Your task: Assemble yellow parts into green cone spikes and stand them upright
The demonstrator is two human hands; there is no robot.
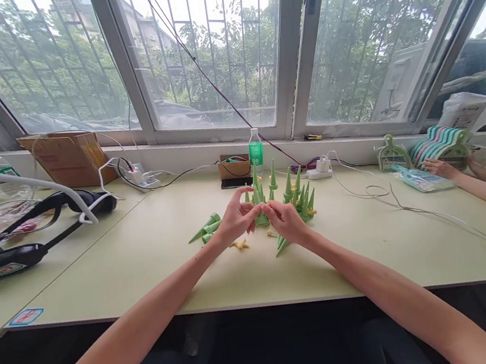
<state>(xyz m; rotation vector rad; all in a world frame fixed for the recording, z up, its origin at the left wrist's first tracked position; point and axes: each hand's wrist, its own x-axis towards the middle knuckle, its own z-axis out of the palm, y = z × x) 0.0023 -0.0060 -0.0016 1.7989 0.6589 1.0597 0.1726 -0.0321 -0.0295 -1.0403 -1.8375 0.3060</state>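
My left hand (pixel 237 217) and my right hand (pixel 287 220) meet above the table, fingertips pinched together at one spot. Whatever lies between them is too small and covered to make out. Just behind and to the right stand several green pointed spikes (pixel 301 195), some with small yellow parts on them. Other green spikes (pixel 208 228) lie on their sides left of my left hand, and one lies tipped over below my right hand. Small yellow pieces (pixel 241 244) rest on the tabletop under my hands, with a single yellow piece (pixel 272 233) near my right hand.
Behind the spikes stand a green-labelled bottle (pixel 255 149), a small cardboard box (pixel 235 166) and a phone (pixel 236 182). A black headset (pixel 37 236) lies left. Cables run from a power strip (pixel 319 171). At right, another person's hand (pixel 440 168) touches hangers (pixel 441 144).
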